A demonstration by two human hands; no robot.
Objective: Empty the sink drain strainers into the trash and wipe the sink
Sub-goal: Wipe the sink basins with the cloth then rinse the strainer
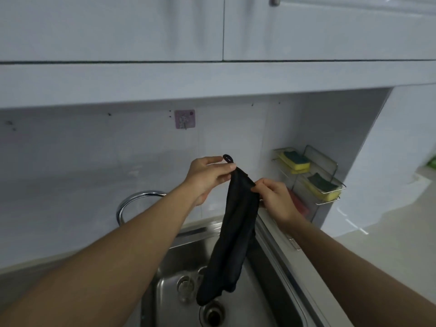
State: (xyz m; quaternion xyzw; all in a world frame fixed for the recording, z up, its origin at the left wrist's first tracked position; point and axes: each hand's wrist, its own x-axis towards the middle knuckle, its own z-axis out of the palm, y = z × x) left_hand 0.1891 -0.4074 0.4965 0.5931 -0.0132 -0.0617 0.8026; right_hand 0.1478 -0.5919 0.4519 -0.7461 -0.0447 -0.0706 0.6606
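Observation:
A long black cloth [233,237] hangs down over the steel sink [169,291]. My left hand [207,175] pinches its top corner just under a small hanging loop [228,158]. My right hand [273,197] pinches the cloth's upper edge a little lower, to the right. Both hands are raised in front of the white wall. In the sink bottom, a round drain opening [213,313] sits just below the cloth's lower end. A second round drain fitting [186,285] lies to its upper left.
A pink adhesive wall hook [185,119] is stuck on the wall above my hands. A curved chrome faucet [134,201] rises behind my left forearm. A wire rack [313,182] with yellow-green sponges hangs on the right side wall. White cabinets [212,29] hang overhead.

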